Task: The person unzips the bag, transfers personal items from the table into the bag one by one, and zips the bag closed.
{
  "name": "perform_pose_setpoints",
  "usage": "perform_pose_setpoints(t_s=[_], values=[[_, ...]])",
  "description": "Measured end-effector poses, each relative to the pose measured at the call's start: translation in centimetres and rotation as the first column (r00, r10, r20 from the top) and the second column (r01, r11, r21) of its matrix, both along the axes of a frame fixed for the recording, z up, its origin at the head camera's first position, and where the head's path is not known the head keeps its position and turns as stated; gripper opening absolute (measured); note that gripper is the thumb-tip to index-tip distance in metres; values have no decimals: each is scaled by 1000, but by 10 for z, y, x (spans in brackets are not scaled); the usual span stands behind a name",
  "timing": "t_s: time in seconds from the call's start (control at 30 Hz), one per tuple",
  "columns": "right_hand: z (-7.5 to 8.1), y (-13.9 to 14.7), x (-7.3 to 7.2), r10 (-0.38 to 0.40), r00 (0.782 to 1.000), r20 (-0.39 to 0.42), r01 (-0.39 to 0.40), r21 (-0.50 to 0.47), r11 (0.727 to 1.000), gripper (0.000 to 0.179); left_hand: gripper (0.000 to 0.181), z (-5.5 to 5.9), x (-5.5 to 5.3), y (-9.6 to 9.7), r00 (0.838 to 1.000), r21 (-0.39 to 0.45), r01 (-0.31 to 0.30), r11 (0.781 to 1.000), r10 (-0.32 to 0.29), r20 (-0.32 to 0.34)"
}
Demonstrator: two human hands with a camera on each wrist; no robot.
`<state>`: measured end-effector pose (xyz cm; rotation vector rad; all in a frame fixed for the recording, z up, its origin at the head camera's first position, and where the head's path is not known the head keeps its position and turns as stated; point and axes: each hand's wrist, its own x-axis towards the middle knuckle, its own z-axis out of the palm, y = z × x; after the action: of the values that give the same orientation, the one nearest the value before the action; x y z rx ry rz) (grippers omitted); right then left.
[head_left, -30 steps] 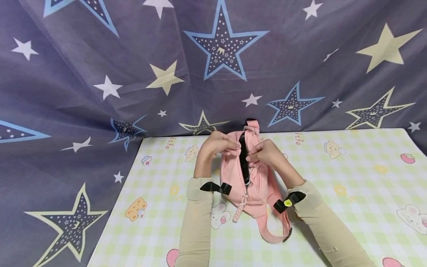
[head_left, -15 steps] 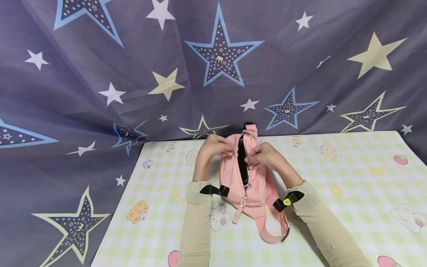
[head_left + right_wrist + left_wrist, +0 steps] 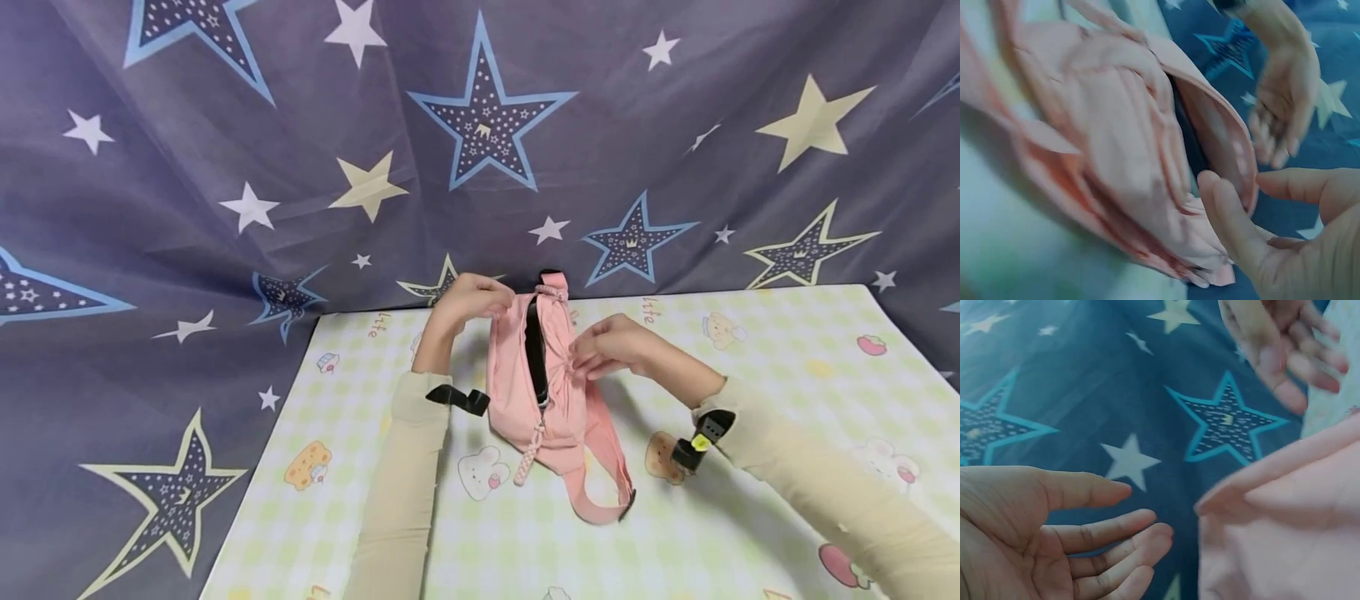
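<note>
A pink sling bag (image 3: 512, 379) stands on the table with its long zip undone. Inside the slit shows a dark, flat thing (image 3: 1189, 134); its kind cannot be told. At the bag's upper left is my left hand (image 3: 471, 298), and in the left wrist view its loosely spread fingers are apart from the pink fabric (image 3: 1285, 531). My right hand (image 3: 611, 346) is by the bag's right side; the right wrist view has its thumb and fingers (image 3: 1229, 219) parted near the opening, pinching nothing.
A braided zip pull (image 3: 528, 457) hangs at the front of the bag. Its strap (image 3: 592, 507) loops over the checked tablecloth (image 3: 352, 500). A dark star-printed curtain (image 3: 300, 150) rises right behind the table's back edge.
Both hands have let go of the edges of the bag's opening and drawn outward, the left up and left, the right to the right. The opening looks narrower.
</note>
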<state>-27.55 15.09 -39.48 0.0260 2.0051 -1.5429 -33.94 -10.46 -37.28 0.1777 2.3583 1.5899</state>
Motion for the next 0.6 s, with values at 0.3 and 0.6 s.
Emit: perform_pose_setpoints(t_s=[0.3, 0.6], values=[[-6, -2, 42, 45, 986, 159, -58, 80, 995, 31, 28, -10, -23, 13, 1000, -75, 13, 997, -15, -25], [-29, -12, 64, 13, 991, 137, -33, 145, 989, 27, 33, -29, -50, 16, 998, -153, 58, 986, -54, 28]])
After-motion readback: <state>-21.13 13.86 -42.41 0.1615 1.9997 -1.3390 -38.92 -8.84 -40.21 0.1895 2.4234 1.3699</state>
